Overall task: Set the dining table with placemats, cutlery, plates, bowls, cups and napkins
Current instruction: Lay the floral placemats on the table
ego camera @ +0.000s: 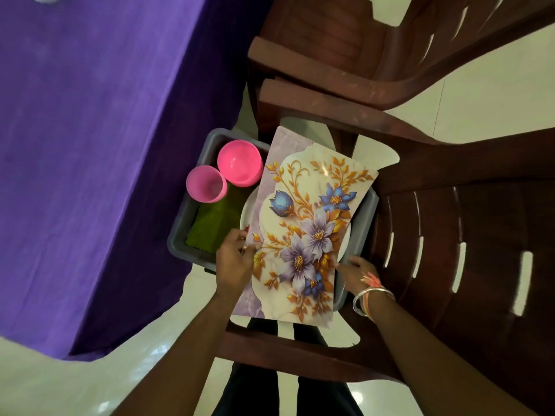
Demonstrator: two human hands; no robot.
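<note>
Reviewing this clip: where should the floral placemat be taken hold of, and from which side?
By its two long edges towards the near end, one hand from each side. The floral placemat is a thin, flat sheet lying over the grey tub, its edges free. The left hand pinches the left edge; the right hand is at the right.

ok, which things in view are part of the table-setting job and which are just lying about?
Job: floral placemat, gripped by left hand and right hand; pink cup; pink bowl; green napkin; white plate under the placemat; grey tub holding them; purple-covered table.

Lying about: brown plastic chairs; bangles on the right wrist.
</note>
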